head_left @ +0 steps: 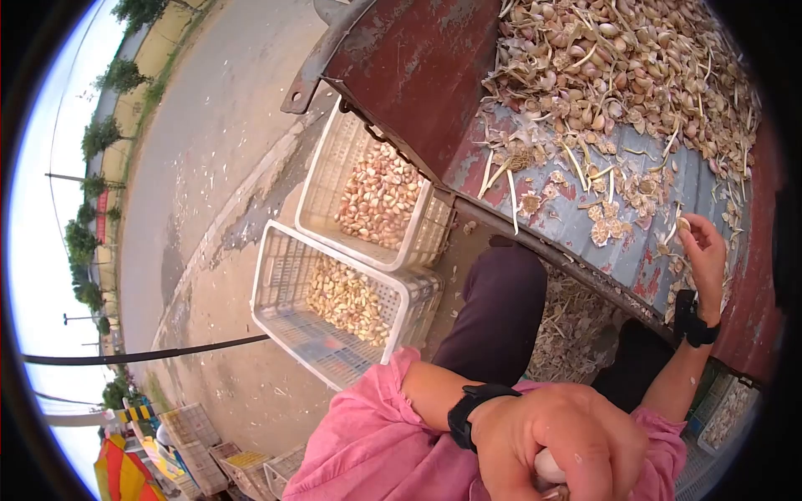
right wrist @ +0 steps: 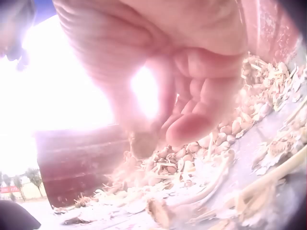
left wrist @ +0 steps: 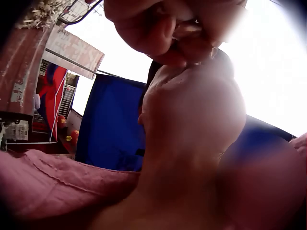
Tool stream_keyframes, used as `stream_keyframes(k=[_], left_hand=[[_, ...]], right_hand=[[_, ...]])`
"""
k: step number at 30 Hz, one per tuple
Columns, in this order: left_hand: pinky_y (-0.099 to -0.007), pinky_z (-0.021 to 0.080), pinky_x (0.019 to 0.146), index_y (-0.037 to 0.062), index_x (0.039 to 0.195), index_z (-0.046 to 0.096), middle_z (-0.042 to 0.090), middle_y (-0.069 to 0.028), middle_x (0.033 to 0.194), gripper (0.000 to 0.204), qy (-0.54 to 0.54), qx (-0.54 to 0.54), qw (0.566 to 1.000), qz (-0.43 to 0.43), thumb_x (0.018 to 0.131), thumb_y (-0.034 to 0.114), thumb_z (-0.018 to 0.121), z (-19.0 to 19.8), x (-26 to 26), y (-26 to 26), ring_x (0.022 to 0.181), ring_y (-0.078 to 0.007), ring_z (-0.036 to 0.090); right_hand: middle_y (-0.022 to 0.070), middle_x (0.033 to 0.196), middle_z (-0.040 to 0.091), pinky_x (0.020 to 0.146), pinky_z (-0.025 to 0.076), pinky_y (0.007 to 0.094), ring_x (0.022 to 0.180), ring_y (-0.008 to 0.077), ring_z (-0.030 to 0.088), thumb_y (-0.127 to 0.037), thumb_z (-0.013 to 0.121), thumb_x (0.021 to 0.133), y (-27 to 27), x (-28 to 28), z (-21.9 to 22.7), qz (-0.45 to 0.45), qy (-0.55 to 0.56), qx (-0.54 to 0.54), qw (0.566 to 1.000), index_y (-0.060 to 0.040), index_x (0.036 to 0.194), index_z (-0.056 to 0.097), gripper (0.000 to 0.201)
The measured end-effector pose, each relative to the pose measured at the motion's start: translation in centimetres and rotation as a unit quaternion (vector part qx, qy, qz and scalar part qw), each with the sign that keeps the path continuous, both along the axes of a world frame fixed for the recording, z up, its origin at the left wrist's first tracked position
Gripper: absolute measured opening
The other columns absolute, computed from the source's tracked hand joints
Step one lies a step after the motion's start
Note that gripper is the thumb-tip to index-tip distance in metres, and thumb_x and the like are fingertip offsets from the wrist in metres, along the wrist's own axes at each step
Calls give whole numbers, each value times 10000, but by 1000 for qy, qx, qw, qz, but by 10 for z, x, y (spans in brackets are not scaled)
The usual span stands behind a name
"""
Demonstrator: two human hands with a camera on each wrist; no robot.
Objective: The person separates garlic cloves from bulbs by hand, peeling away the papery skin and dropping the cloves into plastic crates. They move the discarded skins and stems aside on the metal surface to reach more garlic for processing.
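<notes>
Closest to the head camera, the left hand [head_left: 576, 430] turns its knuckles outward, fingers bent round a pale piece of garlic [head_left: 549, 468]; how much of a bulb it is stays hidden. Its wrist folds inward before the chest, and the left wrist view sets the fingers near the face. Farther out, the right hand [head_left: 707, 250] hangs low over the metal bed [head_left: 626, 265], forearm stretched forward, thumb and forefinger pinching a small brownish piece [right wrist: 143, 143] too blurred to name; the other fingers curl loosely clear of it. Dry scraps [head_left: 606, 225] lie near that hand, with the garlic heap [head_left: 618, 75] beyond.

Breaking up and sorting garlic seems to be the work. Done well, the left grip should be steady without bruising, while the right keeps to a light fingertip pinch so single pieces part cleanly. Scraps are probably best kept away from the good cloves, such as those in a near crate [head_left: 280, 275] and a far crate [head_left: 326, 171], side by side on the ground.
</notes>
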State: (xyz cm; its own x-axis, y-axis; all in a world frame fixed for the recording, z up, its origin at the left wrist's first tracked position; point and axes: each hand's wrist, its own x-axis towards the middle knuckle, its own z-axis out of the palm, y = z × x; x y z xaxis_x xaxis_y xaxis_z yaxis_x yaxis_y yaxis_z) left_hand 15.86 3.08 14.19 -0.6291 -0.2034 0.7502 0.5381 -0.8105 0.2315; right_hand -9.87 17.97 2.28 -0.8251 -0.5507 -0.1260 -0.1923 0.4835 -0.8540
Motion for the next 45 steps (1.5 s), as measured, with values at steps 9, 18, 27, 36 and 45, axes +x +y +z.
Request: stream_keyframes(k=[9,18,27,36,45], left_hand=[[-506,218,1003,141,1372,107,132,-143,1408,734,-625,283,615,388,832,541,402,-121,113,-227,1234,-312,305],[-225,448,673,-5,1155,484,559,-85,1001,324,-502,-161,808,262,858,120,519,-92,-1,-72,853,-127,561],[-208,486,679,2,1013,582,520,-51,958,221,-380,-295,861,168,798,-32,545,-98,-124,29,783,-98,568],[-271,465,749,30,967,550,565,-48,926,166,-447,-62,889,72,804,48,572,-115,-147,30,790,-135,564],[-266,425,676,93,1013,480,510,-52,954,183,-378,104,900,-189,838,125,522,-108,-150,14,761,-118,467]], right_hand=[[17,826,564,592,449,191,705,62,537,11,539,773,14,79,69,67,-125,-79,987,9,967,533,193],[23,859,539,619,470,215,743,74,534,21,541,765,10,96,88,116,-183,-158,963,18,938,520,174],[72,937,592,667,496,237,812,119,576,-48,565,802,24,65,69,13,-247,-228,942,30,1047,538,259],[48,909,590,707,486,259,817,125,575,-35,551,812,20,52,41,-107,-315,-414,847,2,1061,534,252],[40,958,565,746,452,240,876,118,545,-32,516,828,22,47,62,-34,-286,-387,876,13,1113,500,290]])
